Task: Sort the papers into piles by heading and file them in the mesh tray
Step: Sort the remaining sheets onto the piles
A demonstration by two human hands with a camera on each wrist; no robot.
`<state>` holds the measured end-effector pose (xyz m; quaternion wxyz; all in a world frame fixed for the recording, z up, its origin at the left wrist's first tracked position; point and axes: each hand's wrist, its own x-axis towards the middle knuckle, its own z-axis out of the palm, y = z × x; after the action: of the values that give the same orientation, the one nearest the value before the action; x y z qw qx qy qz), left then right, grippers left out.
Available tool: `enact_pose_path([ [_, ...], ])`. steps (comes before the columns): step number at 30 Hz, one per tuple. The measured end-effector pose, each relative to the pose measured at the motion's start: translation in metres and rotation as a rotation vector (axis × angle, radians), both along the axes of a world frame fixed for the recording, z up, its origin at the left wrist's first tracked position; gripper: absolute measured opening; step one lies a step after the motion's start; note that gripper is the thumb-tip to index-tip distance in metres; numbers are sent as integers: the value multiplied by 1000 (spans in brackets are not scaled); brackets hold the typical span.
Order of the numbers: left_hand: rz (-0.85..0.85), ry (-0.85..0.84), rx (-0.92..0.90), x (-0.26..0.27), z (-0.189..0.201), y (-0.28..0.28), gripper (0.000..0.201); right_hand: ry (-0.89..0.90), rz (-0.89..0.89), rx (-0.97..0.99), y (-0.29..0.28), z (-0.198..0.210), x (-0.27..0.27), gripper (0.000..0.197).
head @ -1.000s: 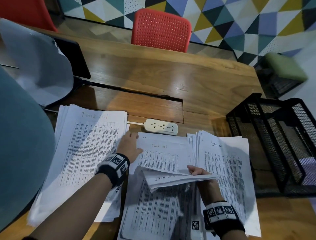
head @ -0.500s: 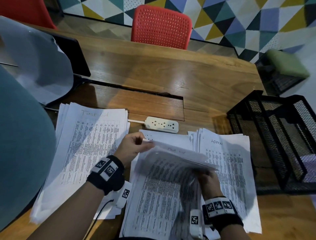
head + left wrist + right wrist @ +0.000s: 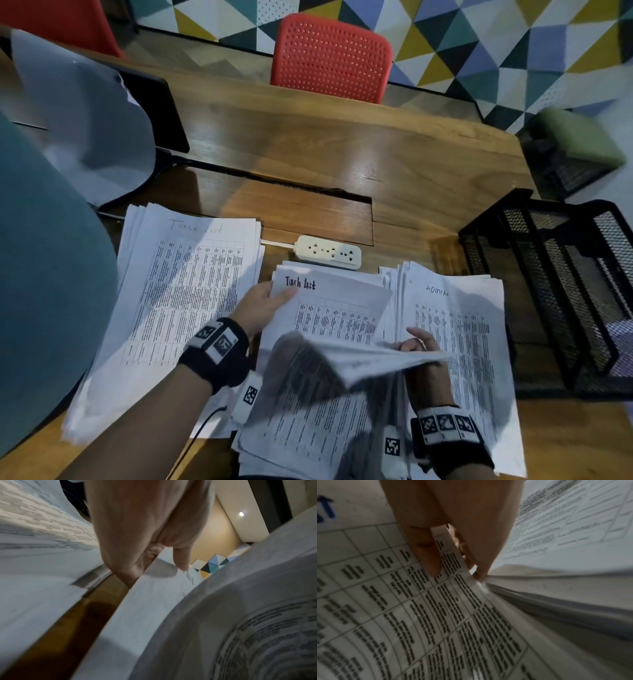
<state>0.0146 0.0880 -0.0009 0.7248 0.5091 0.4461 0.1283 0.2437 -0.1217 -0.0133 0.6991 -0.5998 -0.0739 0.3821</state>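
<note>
You've got the middle stack (image 3: 318,421) at lower centre, and your right hand (image 3: 419,346) is peeling up a wad of sheets (image 3: 359,359) from its right edge. Thumb on top, fingers under, pinching the wad so it bows up; prob. so you can read what's beneath w/o losing your place. Right wrist cam confirms: paper edge clamped btwn thumb and fingers.

Your left hand (image 3: 260,308) pinches the upper-left corner of the exposed "Task List" sheet (image 3: 335,308). Left wrist cam shows the thumb on top of the sheet and the fingers curled under its edge. Looks like you're about to pull it out left.

That fits: the left pile (image 3: 178,301) at centre left carries a faint "Task List" heading too, so that's likely its home. The ADMIN pile (image 3: 455,342) sits just right of centre, touching or overlapping the middle stack; can't tell which.

Edges & room: a thin strip of bare wood shows btwn the left pile and middle stack, so the slide left is short. The power strip (image 3: 329,251) lies just above the middle stack; keep the sheet's top edge from snagging it. The mesh tray (image 3: 555,294) stands at right of frame, just beside the ADMIN pile, its open side toward you, not loaded as far as I can see. Upper half of the table (image 3: 342,154) is bare wood if you need more room.
</note>
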Motion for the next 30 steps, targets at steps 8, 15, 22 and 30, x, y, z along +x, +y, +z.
enact_pose_path([
  [8,-230,-147,-258,-6,12,-13,95,-254,341,-306,-5,3,-3,33],
  [15,112,429,397,14,9,18,36,-158,233,-147,-2,-3,-7,46],
  [22,-13,381,491,16,6,16,17,-109,192,-155,-5,-12,-3,60],
  [30,-459,-246,-192,-7,42,-1,34,0,195,-169,5,2,2,23],
])
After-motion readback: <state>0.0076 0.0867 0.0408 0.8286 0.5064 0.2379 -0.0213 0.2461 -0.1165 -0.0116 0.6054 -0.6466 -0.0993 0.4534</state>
